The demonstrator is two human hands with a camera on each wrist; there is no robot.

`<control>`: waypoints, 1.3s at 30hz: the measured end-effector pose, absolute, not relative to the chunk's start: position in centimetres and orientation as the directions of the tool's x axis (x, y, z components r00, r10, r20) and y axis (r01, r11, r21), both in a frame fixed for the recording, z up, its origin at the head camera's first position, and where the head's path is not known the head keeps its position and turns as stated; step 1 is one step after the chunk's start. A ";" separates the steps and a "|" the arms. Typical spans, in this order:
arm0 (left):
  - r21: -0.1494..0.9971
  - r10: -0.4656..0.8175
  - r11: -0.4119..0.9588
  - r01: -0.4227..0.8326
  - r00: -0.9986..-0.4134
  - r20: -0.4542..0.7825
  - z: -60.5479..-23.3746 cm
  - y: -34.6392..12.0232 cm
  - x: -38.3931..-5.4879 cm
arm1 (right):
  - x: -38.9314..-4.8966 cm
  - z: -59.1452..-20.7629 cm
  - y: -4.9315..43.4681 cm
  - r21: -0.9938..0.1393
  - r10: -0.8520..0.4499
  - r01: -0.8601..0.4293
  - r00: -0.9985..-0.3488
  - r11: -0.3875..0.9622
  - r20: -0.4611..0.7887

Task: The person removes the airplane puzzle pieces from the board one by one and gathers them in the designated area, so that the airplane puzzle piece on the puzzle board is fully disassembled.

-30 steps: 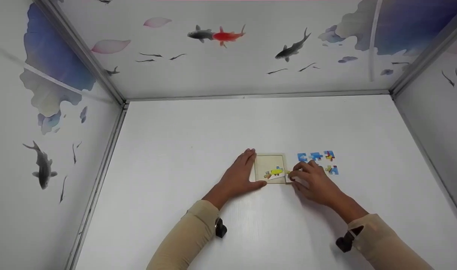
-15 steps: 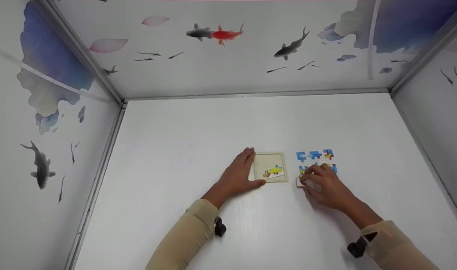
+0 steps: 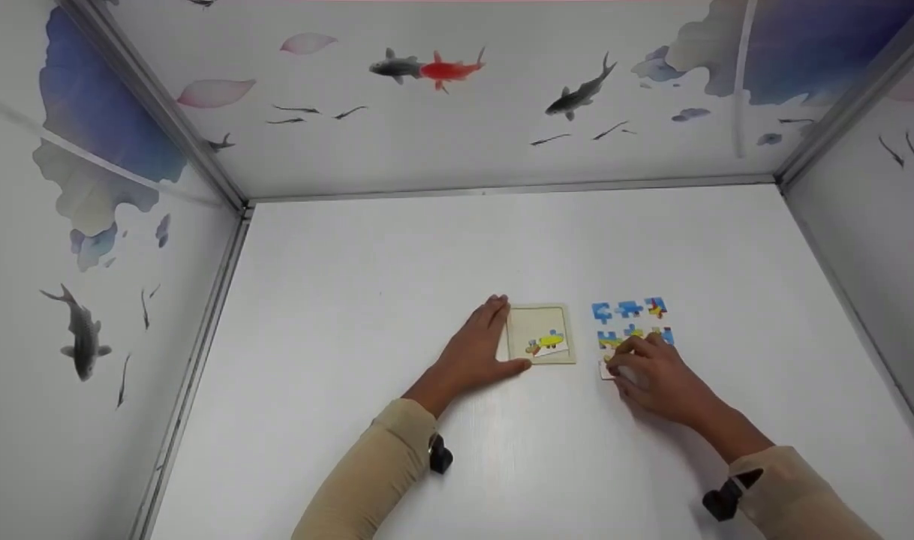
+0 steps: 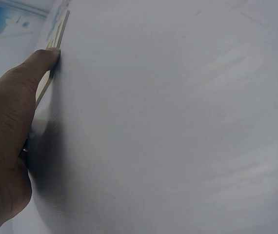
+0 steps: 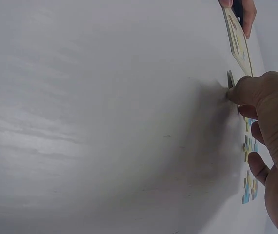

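Note:
My left hand (image 3: 472, 356) lies against the left side of a square wooden puzzle tray (image 3: 532, 319), fingers straight along that edge and thumb at the lower edge. A few joined pieces with a yellow shape (image 3: 551, 340) sit slightly tilted in the tray's lower right. Right of the tray, my right hand (image 3: 656, 382) pinches a whitish puzzle piece (image 3: 605, 372) by thumb and fingertips, low over the table; the fingers hide part of it. In the right wrist view the thumb (image 5: 244, 89) is at the piece's edge.
Beyond my right hand, blue puzzle pieces (image 3: 629, 309) form a back row, with a blue-and-yellow row (image 3: 608, 340) before it, partly covered by the hand. White panels printed with fish (image 3: 573, 97) wall in the white table (image 3: 352, 300) at the back and sides.
My right hand has moved right with the puzzle piece, from the tray's lower right corner to beside the loose pieces. My left hand stays at the tray.

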State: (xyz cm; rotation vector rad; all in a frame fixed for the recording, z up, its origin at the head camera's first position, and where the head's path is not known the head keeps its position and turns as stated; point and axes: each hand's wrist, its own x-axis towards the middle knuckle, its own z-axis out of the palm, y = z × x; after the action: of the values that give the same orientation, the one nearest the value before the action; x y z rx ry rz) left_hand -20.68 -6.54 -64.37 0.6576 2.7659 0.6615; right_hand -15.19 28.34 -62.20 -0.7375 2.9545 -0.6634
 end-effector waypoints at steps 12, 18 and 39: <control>0.467 0.468 0.801 0.376 -0.878 -0.096 -64.4 -6.5 -20.6 | -15.2 -62.3 28.7 -0.418 -0.470 -0.468 -0.876 0.778 0.107; 0.456 0.472 0.805 0.381 -0.876 -0.101 -64.6 -6.5 -20.7 | -15.1 -62.0 28.7 -0.402 -0.480 -0.481 -0.870 0.779 0.111; 0.472 0.479 0.793 0.384 -0.873 -0.095 -64.6 -6.7 -20.7 | -15.1 -61.7 28.6 -0.324 -0.527 -0.532 -0.843 0.782 0.111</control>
State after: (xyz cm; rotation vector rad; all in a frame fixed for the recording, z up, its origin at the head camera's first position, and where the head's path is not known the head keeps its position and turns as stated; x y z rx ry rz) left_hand -20.66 -6.67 -64.57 0.6759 2.7733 0.6634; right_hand -15.14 28.59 -61.71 -0.8849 2.9792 -0.5479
